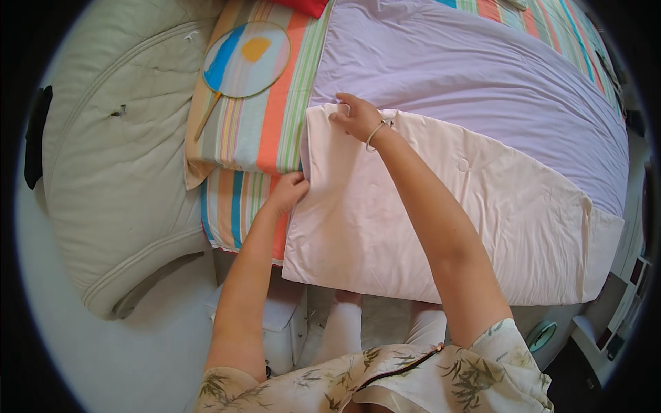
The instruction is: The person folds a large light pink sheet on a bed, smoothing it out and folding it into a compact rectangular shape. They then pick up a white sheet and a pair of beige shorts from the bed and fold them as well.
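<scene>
A quilt lies across the bed, its pale pink side [385, 206] folded toward me over its lavender side [427, 62]. My left hand [286, 194] is closed, fingers curled on the quilt's left edge beside the striped pillow [275, 131]. At the far left corner of the pink fold, my right hand [359, 121] straddles the folded edge. Its thumb lies on the pink cloth and its forefinger beyond it, with a visible gap between them. A bracelet [374, 136] circles my right wrist. The undersides of both hands are hidden.
On the pillow lies a round hand fan [246, 60] with a thin handle. A padded cream headboard [117, 144] stands at the left. Striped sheet [231, 203] shows below the pillow. Near my legs is a white box-like piece [282, 323], and a small round green-rimmed object [542, 335] is at right.
</scene>
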A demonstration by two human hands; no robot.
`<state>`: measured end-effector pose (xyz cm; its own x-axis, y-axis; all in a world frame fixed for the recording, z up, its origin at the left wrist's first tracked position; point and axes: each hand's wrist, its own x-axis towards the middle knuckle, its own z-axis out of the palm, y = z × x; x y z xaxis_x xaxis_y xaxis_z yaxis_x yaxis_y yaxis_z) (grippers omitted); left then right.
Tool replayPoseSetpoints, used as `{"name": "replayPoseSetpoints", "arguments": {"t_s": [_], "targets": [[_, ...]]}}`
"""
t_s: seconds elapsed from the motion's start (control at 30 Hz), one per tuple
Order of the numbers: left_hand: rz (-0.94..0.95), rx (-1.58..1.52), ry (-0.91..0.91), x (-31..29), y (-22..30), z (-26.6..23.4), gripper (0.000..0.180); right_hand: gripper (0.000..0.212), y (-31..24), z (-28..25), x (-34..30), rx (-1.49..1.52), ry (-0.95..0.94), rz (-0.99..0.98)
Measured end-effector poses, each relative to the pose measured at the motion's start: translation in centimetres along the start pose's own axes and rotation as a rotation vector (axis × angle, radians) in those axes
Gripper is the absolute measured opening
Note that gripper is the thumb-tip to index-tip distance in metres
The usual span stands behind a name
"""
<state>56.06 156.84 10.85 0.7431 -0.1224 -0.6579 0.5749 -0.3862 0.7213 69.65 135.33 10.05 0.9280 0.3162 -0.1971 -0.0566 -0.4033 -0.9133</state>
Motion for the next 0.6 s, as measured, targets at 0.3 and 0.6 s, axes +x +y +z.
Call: {"name": "replayPoseSetpoints", "arguments": {"t_s": [0.3, 0.6], "targets": [[0.188, -0.106, 0.209, -2.4, -3.7, 3.4, 0.039, 0.02, -0.1, 1.7, 0.0, 0.006, 0.102, 0.021], [0.168, 0.271, 0.568, -3.0, -3.0, 1.4, 0.032, 0.063, 0.4, 2.4, -2.7, 0.055, 0.285, -0.221]]}}
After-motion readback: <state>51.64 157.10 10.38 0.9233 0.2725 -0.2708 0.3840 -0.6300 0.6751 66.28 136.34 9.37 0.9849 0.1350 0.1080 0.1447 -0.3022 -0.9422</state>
